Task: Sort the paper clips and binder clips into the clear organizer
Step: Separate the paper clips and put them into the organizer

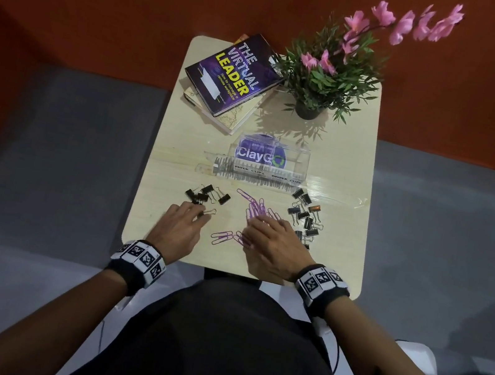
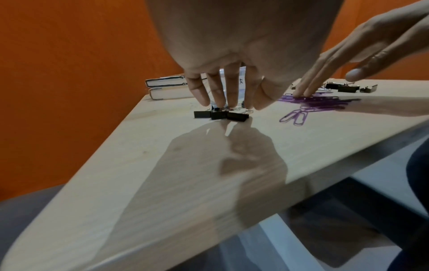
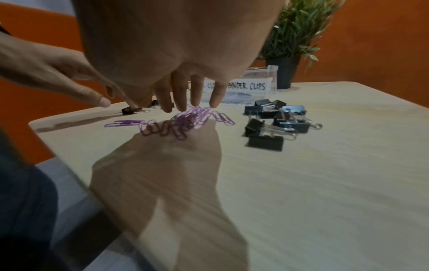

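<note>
Nothing looks sorted yet, so I'd judge the job barely begun: every clip I can see lies loose on the table (image 1: 146, 236).

Nearest, at lower centre of the head view, both hands reach over the pale wood-grain top. The left hand (image 1: 178, 228) has its fingers straight and slightly spread, tips touching a small cluster of black binder clips (image 1: 207, 197) left of centre. It presses rather than grips. The right hand (image 1: 272, 245) is likewise flat and fingers apart, tips resting on the purple paper clips (image 1: 255, 210) heaped at centre, with a few strays nearer the table edge.

To the right, a second group of binder clips (image 1: 305, 216) lies scattered, matte black folded-metal bodies with shiny wire handles. The paper clips are thin coated wire loops, light and prone to tangling, I'd guess.

Beyond them, at mid-frame, sits the clear organizer (image 1: 269, 158), hard glossy plastic with handwritten labels for paper clips and binder clips; I see no clips inside, though reflections make it hard to be sure.

Farthest, a stack of books (image 1: 232, 76) and a potted plant (image 1: 320, 78) with pink flowers.
</note>
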